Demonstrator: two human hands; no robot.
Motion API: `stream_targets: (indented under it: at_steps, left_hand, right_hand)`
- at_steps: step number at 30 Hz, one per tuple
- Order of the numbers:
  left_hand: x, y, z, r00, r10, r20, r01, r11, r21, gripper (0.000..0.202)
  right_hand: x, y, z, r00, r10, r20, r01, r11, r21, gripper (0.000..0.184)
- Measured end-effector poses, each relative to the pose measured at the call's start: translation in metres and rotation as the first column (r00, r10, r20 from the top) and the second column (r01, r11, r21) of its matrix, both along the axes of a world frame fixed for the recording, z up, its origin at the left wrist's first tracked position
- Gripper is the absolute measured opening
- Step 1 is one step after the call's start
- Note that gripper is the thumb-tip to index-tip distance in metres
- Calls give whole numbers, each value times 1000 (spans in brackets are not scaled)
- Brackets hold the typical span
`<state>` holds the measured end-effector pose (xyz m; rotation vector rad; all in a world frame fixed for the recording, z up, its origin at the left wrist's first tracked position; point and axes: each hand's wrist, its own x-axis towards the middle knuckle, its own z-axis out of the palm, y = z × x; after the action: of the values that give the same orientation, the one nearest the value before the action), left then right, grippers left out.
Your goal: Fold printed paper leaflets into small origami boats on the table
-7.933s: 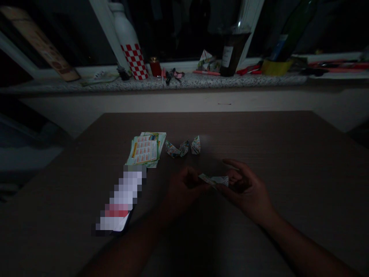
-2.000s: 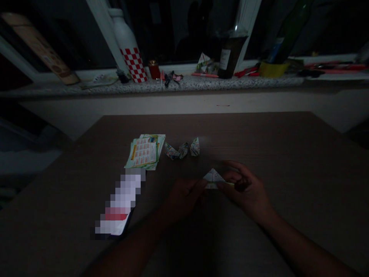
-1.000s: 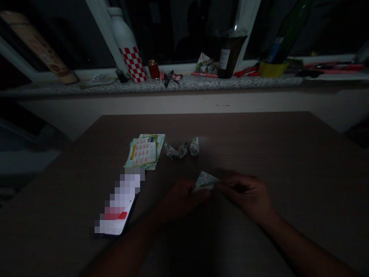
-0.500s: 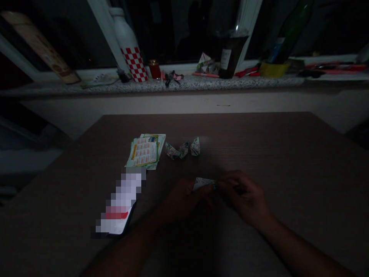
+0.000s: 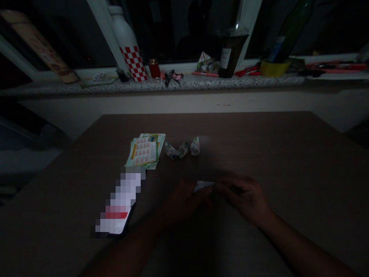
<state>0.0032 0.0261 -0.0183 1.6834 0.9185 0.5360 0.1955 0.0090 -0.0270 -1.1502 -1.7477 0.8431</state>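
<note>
A small folded piece of printed paper (image 5: pixel 203 185) is held low over the table, between my two hands. My left hand (image 5: pixel 187 200) is closed on its left side, with the thumb along the lower edge. The fingertips of my right hand (image 5: pixel 243 194) pinch its right end. Dim light hides much of the fingers and the paper's underside. Beyond my hands sit several folded paper pieces: a curved pair (image 5: pixel 176 151) that seem to touch, and a single one (image 5: pixel 195 146) to their right. Left of these lies a stack of printed paper sheets (image 5: pixel 144 152).
A phone (image 5: pixel 122 204) with a lit, blurred screen lies left of my hands. Along the granite windowsill (image 5: pixel 184 82) stand a white bottle with red checks (image 5: pixel 134 57), a small red jar (image 5: pixel 154 69), a dark cup (image 5: pixel 229 57), a green bottle (image 5: pixel 291 32) and a yellow tape roll (image 5: pixel 273 69).
The folded paper has tilted and shows a narrower face. My right hand has dipped slightly, still pinching the paper's end. The things on the table lie as before.
</note>
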Motion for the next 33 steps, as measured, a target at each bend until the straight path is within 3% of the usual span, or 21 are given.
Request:
stream_targets:
  at_steps: [4,10,16,20,26,33]
  left_hand:
    - [0,0,-2,997,-46,59,52,993,-109,51]
    - [1,0,-2,978,-39,204,106,939,-326,46]
    - [1,1,-4,946,-15,323,168,875,-454,34]
    - [1,1,-6,939,-4,345,179,861,-477,33]
    - [-2,4,-4,943,-58,326,213,861,-462,35]
    - [-10,7,-6,953,-179,244,286,796,-533,35]
  right_hand:
    - [1,-2,2,994,73,80,-71,997,-26,24]
    - [2,-5,1,986,128,109,-122,991,-57,34]
    - [-1,-6,-3,993,112,-35,-116,979,-166,41]
    - [-2,-6,-2,976,101,-191,-157,941,-301,43]
    - [2,-3,-3,955,132,-265,-225,906,-358,42]
    - [8,-4,-13,902,286,-324,-418,768,-485,42]
